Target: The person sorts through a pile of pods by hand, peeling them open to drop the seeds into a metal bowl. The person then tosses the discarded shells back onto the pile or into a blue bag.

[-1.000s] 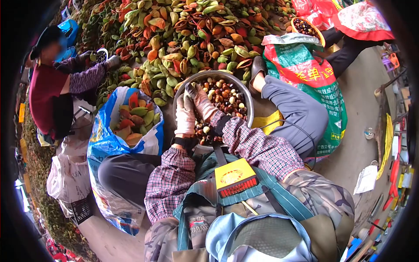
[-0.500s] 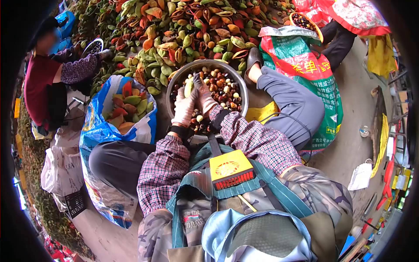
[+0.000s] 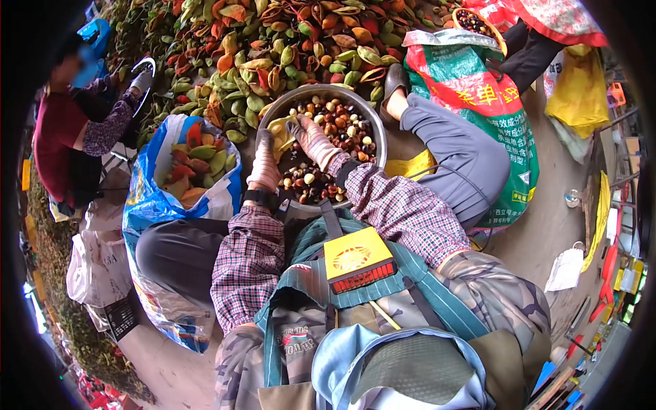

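Note:
A metal basin (image 3: 380, 152) between my legs holds loose dark brown, reddish and cream seeds (image 3: 342, 126). Over its left side, a pale yellow seed pod (image 3: 279, 131), seemingly split open, is stretched between my two gloved hands. My left hand (image 3: 264, 164) grips the pod's left side at the basin's rim, its fingers partly hidden. On the other side, the fingers of my right hand (image 3: 314, 141) are pinched at the pod's right edge, above the seeds.
A large heap of green and red pods (image 3: 301, 48) lies beyond the basin. Left stands a blue-white bag (image 3: 147, 167) with pods; right, a green-red sack (image 3: 502, 147). Another person (image 3: 75, 137) sits at the far left. A yellow-rimmed bowl (image 3: 502, 42) of seeds is at upper right.
My hands, close together over the basin half a second ago, have moved apart. The pod has gone from a closed shape to a spread one, and my left hand has shifted left to the rim.

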`<state>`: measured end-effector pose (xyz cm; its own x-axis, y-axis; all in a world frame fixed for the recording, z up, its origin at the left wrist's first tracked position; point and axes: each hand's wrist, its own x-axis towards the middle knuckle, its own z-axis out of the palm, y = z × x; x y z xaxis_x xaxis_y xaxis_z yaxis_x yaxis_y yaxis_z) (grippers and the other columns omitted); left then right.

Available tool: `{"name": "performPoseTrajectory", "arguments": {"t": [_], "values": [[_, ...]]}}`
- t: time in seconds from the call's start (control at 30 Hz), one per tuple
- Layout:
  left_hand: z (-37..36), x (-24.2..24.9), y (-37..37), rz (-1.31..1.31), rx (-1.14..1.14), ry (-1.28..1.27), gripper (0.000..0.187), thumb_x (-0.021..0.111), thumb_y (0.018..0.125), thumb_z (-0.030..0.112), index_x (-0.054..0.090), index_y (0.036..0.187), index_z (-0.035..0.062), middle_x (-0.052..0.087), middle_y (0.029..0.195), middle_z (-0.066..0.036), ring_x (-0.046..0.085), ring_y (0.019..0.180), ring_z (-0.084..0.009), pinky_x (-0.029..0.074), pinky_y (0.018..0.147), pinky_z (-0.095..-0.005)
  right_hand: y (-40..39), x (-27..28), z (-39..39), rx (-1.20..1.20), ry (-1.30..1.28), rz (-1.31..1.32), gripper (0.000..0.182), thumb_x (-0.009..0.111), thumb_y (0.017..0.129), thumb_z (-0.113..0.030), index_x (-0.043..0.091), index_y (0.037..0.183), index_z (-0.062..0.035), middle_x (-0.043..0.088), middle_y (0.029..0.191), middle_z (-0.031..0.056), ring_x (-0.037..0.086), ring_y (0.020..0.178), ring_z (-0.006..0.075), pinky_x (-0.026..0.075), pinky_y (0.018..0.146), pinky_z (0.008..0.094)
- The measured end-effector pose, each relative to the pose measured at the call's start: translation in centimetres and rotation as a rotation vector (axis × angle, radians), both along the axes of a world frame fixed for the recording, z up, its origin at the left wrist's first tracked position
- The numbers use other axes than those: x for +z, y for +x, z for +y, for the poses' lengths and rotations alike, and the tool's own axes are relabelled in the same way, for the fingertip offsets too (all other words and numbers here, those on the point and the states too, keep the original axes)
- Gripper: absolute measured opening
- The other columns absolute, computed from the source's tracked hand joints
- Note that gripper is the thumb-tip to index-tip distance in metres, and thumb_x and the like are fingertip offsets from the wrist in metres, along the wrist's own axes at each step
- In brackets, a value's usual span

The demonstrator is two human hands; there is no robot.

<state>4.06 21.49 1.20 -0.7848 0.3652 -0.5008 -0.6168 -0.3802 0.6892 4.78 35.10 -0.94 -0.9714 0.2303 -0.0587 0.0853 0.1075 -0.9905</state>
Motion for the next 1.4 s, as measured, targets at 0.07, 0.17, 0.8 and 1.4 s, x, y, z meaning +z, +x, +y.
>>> {"name": "performPoseTrajectory", "arguments": {"t": [0.07, 0.17, 0.8, 1.4], "values": [[-0.8, -5.6, -2.0, 0.082, -0.074, -0.258, 0.074, 0.054, 0.081, 0.065, 0.055, 0.123, 0.0040, 0.059, 0.115, -0.008, 0.053, 0.107, -0.0193, 0.039, 0.095, -0.0305, 1.8, 1.9, 0.4, -0.276, 0.478, 0.184, 0.028, 0.066, 0.084, -0.021, 0.057, 0.106, -0.0059, 0.061, 0.099, 0.0151, 0.060, 0.086, 0.0284, 0.050, 0.079, 0.0339], [-0.1, -4.9, -0.6, 0.356, -0.090, -0.522, 0.066, 0.053, 0.086, 0.057, 0.051, 0.126, 0.0048, 0.058, 0.116, -0.011, 0.052, 0.107, -0.0196, 0.038, 0.095, -0.0313, 1.9, 3.1, 1.0, 0.020, 0.778, 0.211, 0.029, 0.065, 0.083, -0.023, 0.059, 0.108, -0.0092, 0.061, 0.106, 0.0132, 0.062, 0.089, 0.0316, 0.049, 0.081, 0.0421], [2.1, 1.4, 0.9, 0.963, -0.046, -1.069, 0.052, 0.060, 0.088, 0.036, 0.046, 0.131, 0.0113, 0.052, 0.114, -0.021, 0.053, 0.106, -0.0363, 0.043, 0.090, -0.0403, 1.5, 4.1, 0.3, 0.143, -0.844, -0.448, 0.045, 0.047, 0.091, -0.051, 0.060, 0.107, -0.0105, 0.063, 0.099, 0.0036, 0.054, 0.089, 0.0149, 0.042, 0.086, 0.0279], [1.8, 3.9, -1.7, 0.841, -0.193, -1.028, 0.048, 0.052, 0.091, 0.044, 0.049, 0.132, 0.0185, 0.045, 0.112, -0.019, 0.052, 0.102, -0.0341, 0.042, 0.090, -0.0389, -3.9, 2.0, 3.0, 0.679, -0.313, -0.602, 0.063, 0.033, 0.088, -0.066, 0.060, 0.105, -0.0118, 0.064, 0.095, 0.0063, 0.056, 0.084, 0.0204, 0.043, 0.086, 0.0356]]}}
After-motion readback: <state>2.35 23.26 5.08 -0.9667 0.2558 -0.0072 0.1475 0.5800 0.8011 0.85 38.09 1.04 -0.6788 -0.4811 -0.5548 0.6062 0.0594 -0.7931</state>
